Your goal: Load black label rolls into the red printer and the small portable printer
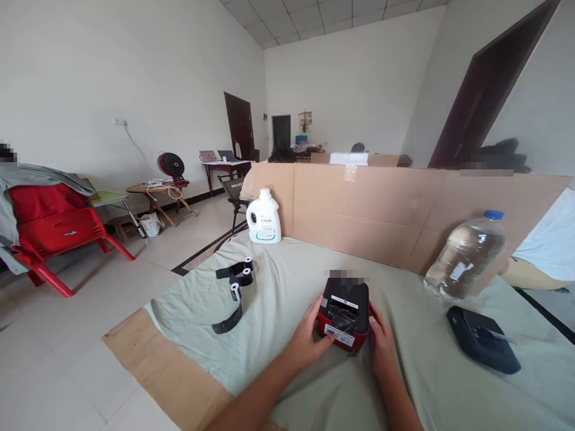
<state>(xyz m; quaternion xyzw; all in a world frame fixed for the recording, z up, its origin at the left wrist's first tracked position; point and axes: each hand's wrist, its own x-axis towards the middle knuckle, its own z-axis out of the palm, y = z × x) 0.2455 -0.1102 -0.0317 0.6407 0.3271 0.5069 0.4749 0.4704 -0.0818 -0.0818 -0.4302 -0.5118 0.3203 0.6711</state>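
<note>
A small red and black label printer (pixel 345 312) rests on the cloth, with a white label on its front and a white strip across its top. My left hand (pixel 313 335) grips its left side, the thumb lying at the front label. On the opposite side, my right hand (pixel 381 335) has its fingers against the red casing. Off to the left lie three small paper rolls with black strips partly unwound; the nearest roll (pixel 234 292) has a long loose tail.
The green cloth (pixel 287 287) covers a wooden board (pixel 166 371). Behind stands a cardboard panel (pixel 359 206), with a white jug (pixel 264 218) at its left. A large water bottle (pixel 469 254) leans right, near a dark flat device (pixel 480 338). A red chair (pixel 63 230) stands left.
</note>
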